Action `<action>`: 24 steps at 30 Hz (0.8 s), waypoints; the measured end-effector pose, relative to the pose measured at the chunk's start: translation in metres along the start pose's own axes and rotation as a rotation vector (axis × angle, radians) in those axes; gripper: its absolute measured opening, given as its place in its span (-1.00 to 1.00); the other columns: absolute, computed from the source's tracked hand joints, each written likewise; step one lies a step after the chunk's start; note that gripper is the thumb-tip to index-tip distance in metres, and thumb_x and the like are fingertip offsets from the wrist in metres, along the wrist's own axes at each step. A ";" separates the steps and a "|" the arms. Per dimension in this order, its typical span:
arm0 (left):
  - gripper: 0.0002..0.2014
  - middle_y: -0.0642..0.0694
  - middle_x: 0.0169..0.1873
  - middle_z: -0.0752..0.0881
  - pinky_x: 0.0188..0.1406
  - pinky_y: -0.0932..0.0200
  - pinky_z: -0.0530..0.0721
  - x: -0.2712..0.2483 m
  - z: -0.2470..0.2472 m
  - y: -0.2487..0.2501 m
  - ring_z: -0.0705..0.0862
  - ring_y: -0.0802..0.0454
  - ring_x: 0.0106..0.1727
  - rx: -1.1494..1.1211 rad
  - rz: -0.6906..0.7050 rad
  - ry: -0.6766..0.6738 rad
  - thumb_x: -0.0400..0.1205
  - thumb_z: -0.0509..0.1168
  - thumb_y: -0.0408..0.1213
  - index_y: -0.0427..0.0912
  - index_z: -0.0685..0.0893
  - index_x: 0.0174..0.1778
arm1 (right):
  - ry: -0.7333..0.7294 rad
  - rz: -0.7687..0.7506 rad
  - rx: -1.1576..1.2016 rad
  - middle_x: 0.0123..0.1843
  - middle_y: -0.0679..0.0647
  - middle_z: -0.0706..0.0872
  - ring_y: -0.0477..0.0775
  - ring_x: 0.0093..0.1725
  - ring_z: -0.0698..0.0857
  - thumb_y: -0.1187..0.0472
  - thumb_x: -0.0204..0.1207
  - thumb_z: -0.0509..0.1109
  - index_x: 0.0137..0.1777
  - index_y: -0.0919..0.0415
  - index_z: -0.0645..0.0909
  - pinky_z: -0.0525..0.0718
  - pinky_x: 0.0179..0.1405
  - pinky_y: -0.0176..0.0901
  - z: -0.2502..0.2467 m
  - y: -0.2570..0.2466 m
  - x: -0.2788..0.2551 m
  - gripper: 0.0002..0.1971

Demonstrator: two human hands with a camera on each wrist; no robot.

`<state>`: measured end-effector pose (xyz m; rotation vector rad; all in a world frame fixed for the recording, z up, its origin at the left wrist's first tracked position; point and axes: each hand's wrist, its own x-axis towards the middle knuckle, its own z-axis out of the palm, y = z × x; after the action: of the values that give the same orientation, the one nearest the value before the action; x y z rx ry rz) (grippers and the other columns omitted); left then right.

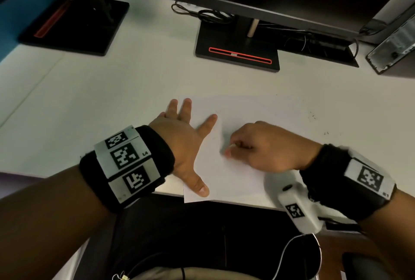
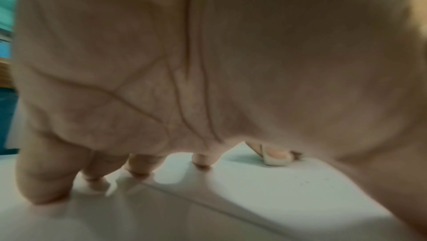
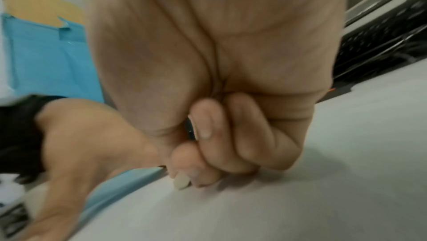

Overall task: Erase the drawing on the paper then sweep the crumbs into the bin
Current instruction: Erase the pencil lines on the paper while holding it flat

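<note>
The rubbing-out step is the one in hand. The paper [image 1: 235, 167] lies flat on the desk [image 1: 112, 100], right at the near edge, in front of the person. The left hand [image 1: 186, 145] lies spread out on the left side of the paper, fingers straight and thumb out, and it seems to press the sheet down so it cannot slide. It grasps nothing.

The right hand [image 1: 260, 147] is curled up tight on the middle of the paper. It pinches a small pale eraser [image 3: 181, 181] between thumb and fingertips, and the eraser tip touches the sheet. The left wrist view shows the same eraser [image 2: 276, 160] pushed down on the paper.

The drawing is too faint to make out from above. Only a weak grey smudge shows near the eraser, so I think most of it is gone, but I cannot be sure.

A few dark crumbs [image 1: 312, 116] sit on the desk to the right of the paper. No bin shows in any view.

Next, I think the right hand needs short rubs over any marks that are left, while the left hand holds the sheet down. After that, the crumbs must be pushed together and swept to the bin, so the bin has to be found first.
</note>
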<state>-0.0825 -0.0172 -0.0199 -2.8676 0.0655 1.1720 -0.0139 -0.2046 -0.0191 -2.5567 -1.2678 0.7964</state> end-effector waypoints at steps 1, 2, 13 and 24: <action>0.53 -0.38 0.58 -0.62 0.70 -0.33 -0.08 0.000 0.000 0.000 -0.50 -0.46 0.65 -0.001 0.000 -0.002 0.15 0.45 0.59 0.18 -0.67 0.58 | 0.034 0.021 0.000 -0.41 0.02 0.60 -0.05 -0.42 0.53 -0.06 0.71 0.27 -0.32 0.22 0.55 0.45 -0.36 -0.16 -0.002 0.005 0.001 -0.56; 0.53 -0.38 0.58 -0.62 0.70 -0.33 -0.08 0.000 0.000 0.000 -0.50 -0.46 0.64 0.001 0.001 -0.003 0.15 0.45 0.59 0.18 -0.67 0.58 | 0.061 0.020 -0.002 -0.44 0.01 0.57 -0.05 -0.43 0.51 -0.04 0.71 0.27 -0.33 0.21 0.52 0.44 -0.38 -0.16 0.000 0.006 0.000 -0.56; 0.53 -0.37 0.59 -0.62 0.69 -0.32 -0.06 -0.001 0.001 -0.002 -0.50 -0.45 0.65 0.000 0.009 0.004 0.15 0.44 0.60 0.19 -0.65 0.59 | 0.103 0.093 -0.048 -0.34 0.06 0.62 0.05 -0.34 0.57 -0.03 0.73 0.24 -0.29 0.26 0.55 0.44 -0.31 -0.09 -0.009 0.020 0.004 -0.56; 0.53 -0.41 0.58 -0.61 0.70 -0.32 -0.08 0.000 -0.002 0.000 -0.49 -0.49 0.65 0.007 0.011 -0.008 0.17 0.44 0.60 0.16 -0.66 0.58 | 0.108 0.101 0.028 -0.35 0.10 0.66 0.07 -0.35 0.59 -0.04 0.73 0.24 -0.30 0.25 0.54 0.50 -0.31 -0.07 -0.006 0.015 0.008 -0.56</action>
<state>-0.0813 -0.0172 -0.0189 -2.8597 0.0854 1.1827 0.0038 -0.2074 -0.0234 -2.6203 -1.0964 0.6790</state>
